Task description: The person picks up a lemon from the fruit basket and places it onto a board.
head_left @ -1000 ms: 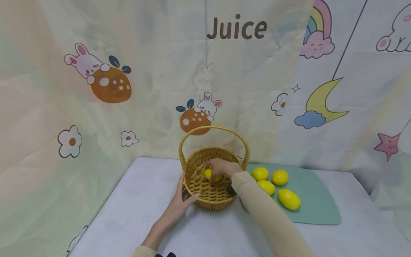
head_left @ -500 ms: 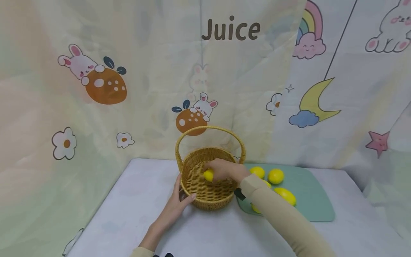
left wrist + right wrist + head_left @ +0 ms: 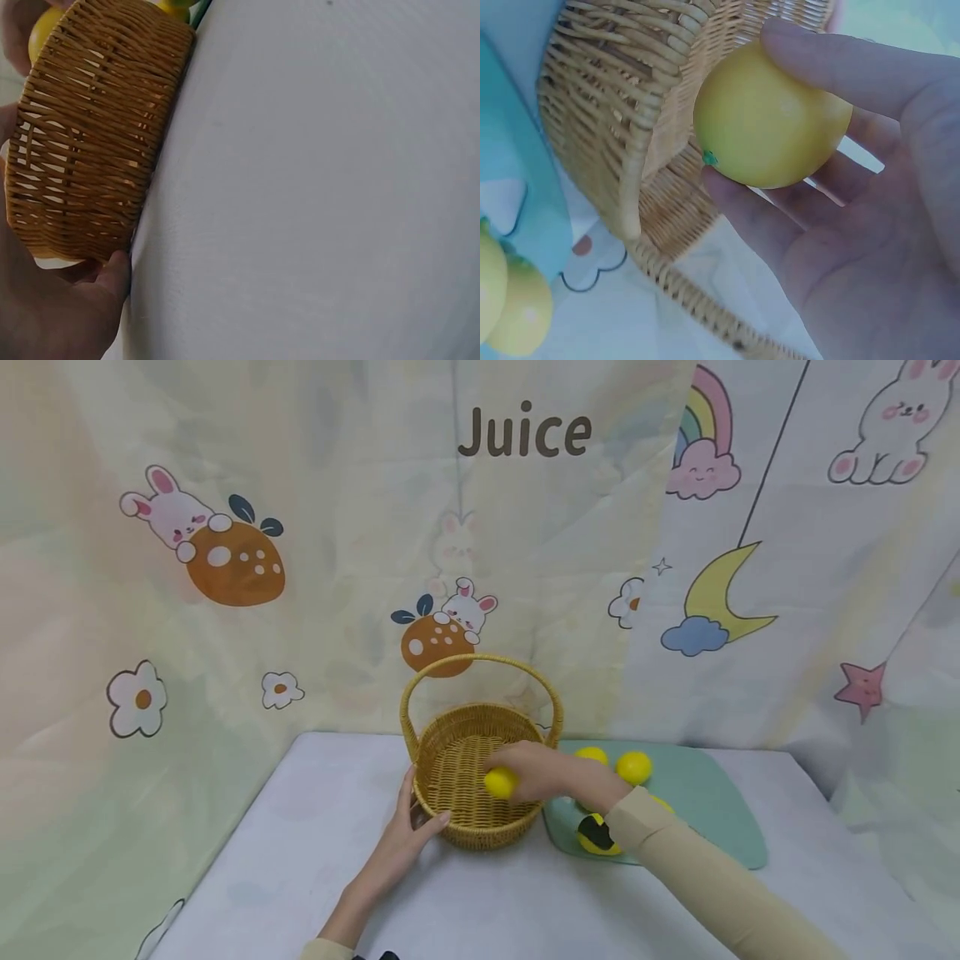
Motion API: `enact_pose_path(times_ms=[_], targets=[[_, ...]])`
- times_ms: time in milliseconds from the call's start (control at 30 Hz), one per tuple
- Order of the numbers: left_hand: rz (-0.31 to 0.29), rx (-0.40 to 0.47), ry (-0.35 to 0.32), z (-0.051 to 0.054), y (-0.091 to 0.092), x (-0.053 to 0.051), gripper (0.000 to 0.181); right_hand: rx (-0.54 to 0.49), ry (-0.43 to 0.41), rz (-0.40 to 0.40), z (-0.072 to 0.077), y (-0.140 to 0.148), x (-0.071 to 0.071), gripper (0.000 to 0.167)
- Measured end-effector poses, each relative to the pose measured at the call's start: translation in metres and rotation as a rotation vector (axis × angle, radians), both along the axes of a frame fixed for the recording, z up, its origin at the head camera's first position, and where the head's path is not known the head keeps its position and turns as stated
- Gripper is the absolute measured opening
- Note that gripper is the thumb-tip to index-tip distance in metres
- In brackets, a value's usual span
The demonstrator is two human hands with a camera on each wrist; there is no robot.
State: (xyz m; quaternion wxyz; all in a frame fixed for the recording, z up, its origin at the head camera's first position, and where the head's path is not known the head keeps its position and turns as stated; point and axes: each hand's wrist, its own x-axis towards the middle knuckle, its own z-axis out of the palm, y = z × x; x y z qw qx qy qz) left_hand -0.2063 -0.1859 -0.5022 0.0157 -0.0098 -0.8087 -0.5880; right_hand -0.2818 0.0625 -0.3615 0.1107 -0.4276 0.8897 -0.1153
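Observation:
A round wicker basket point(image 3: 480, 837) with a tall arched handle stands on the white table. My left hand point(image 3: 401, 835) holds it at the left front, thumb near the front rim and fingers along the outer side. My right hand point(image 3: 540, 771) grips a yellow lemon point(image 3: 501, 783) over the right part of the basket. In the right wrist view, the lemon point(image 3: 769, 116) has a small green stem end, and the thumb and fingers curl round it by the basket rim point(image 3: 641, 157). The left wrist view shows the basket's woven side point(image 3: 97, 127) close up.
Right of the basket lies a green board point(image 3: 727, 827) bearing several lemons point(image 3: 634, 767). Part of them is hidden by my right forearm point(image 3: 705, 868). A printed curtain point(image 3: 337, 568) hangs behind the table point(image 3: 300, 827).
My right hand has lifted the lemon from the basket floor and moved right with it. The left hand stays at the basket. The head view has shifted slightly to the right.

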Motion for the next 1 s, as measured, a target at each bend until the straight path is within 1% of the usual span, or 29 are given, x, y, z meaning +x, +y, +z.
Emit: enact_pose_path(times_ms=[167, 300, 467, 633, 733, 900, 1000], targets=[[-0.008, 0.008, -0.001, -0.001, 0.001, 0.0, 0.096, -0.034, 0.003, -0.02, 0.003, 0.024, 0.007, 0.051], [-0.002, 0.012, 0.002, -0.001, 0.0, 0.001, 0.098, -0.057, 0.028, -0.041, 0.004, 0.046, 0.012, 0.047], [-0.005, 0.003, 0.008, 0.002, -0.001, 0.002, 0.098, -0.072, 0.008, -0.113, 0.003, 0.074, 0.019, 0.049], [-0.014, 0.004, 0.004, 0.003, -0.002, 0.002, 0.098, -0.081, 0.015, -0.171, -0.001, 0.101, 0.02, 0.052], [-0.015, 0.009, -0.002, 0.002, -0.002, 0.002, 0.098, -0.089, 0.018, -0.225, -0.002, 0.117, 0.021, 0.051], [-0.008, -0.006, -0.013, 0.002, 0.0, 0.002, 0.098, -0.151, 0.002, -0.29, -0.003, 0.146, 0.027, 0.051], [0.001, -0.019, -0.022, 0.002, 0.0, 0.0, 0.097, -0.189, 0.014, -0.317, -0.006, 0.166, 0.028, 0.052]])
